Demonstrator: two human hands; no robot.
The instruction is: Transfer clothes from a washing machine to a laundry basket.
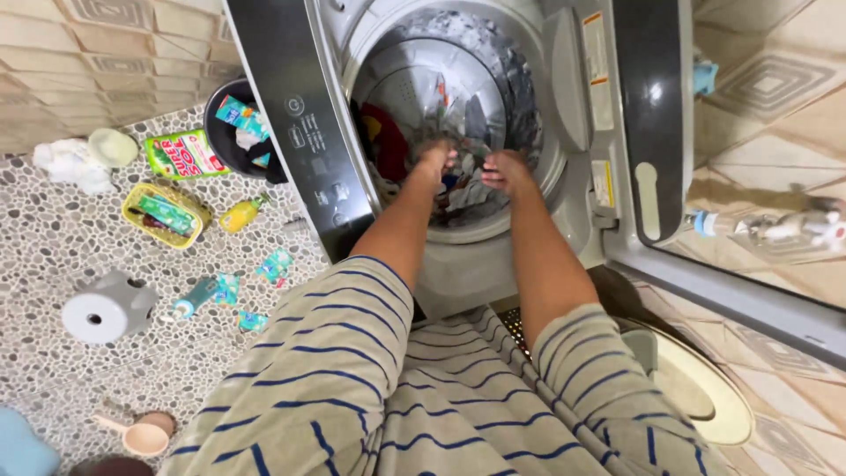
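**Operator A:** Pebble-mosaic flooring [53, 238] and tiled walls surround a top-loading washing machine [582, 220] with its lid [652, 115] raised. Report status of the drum contents.

**Operator B:** The clothes [458, 189] lie at the bottom of the drum [423, 79], a mixed heap with a red piece at the left. Both of the person's hands are down inside it. The left hand [435, 159] and the right hand [504, 170] sit close together on the heap, fingers curled into the fabric; whether either is fully clamped on a garment cannot be told, since motion blur hides the fingertips.

**Operator A:** Judged progress?

**Operator B:** Probably mid-way. The drum holds only a shallow layer, and nothing is lifted clear of the rim. No garment shows outside the machine, so whether items are going in or coming out cannot be determined.

**Operator A:** Surroundings?

**Operator B:** On the floor to the left: a green detergent packet [183, 152], a yellow basket [163, 214], a yellow bottle [240, 213], a dark bin [231, 141], a grey toilet-roll holder [107, 307] and a pink scoop [141, 434]. All lie well apart from the hands.
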